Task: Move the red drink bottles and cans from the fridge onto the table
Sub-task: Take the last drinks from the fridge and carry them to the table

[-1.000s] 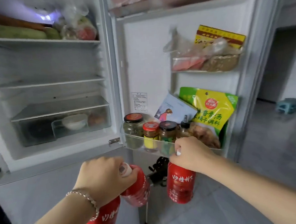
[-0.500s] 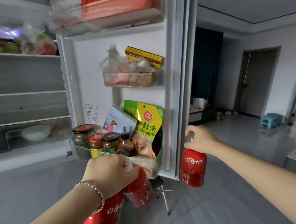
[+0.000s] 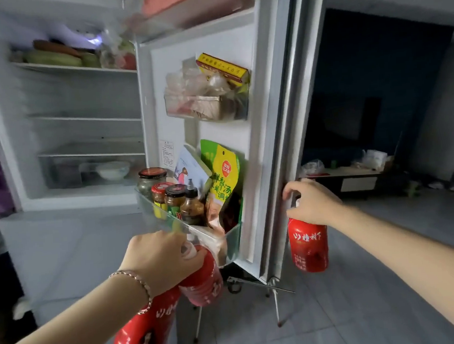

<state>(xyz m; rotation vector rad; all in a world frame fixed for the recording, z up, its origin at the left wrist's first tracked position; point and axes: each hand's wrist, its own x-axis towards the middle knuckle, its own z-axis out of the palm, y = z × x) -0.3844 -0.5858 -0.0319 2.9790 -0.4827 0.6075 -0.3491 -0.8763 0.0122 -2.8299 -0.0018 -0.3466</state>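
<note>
Both hands are full. The left hand [image 3: 159, 258], at seven o'clock, grips two red drink bottles by their necks. The right hand [image 3: 311, 204], at four o'clock, curls over the cap of a third. The fridge [image 3: 85, 132] stands open from nine to twelve o'clock, its door [image 3: 176, 55] swung out at centre. By my reading the picking is done for this load and the carry is left, since no bottle is on a table yet. A low unit [image 3: 353, 176] at three o'clock may be the table, but I cannot tell. I count three red bottles: the low bottle [image 3: 142, 334], the tilted bottle [image 3: 203, 279] just in front of the bottom door shelf [image 3: 232, 240], and the right-hand bottle [image 3: 309, 246] beside the door's edge. No cans show. Blurred red packs on the top door shelf cannot be identified. Three lidded jars [image 3: 152, 180] and one sauce bottle [image 3: 192, 207] stand in the bottom door shelf.
</note>
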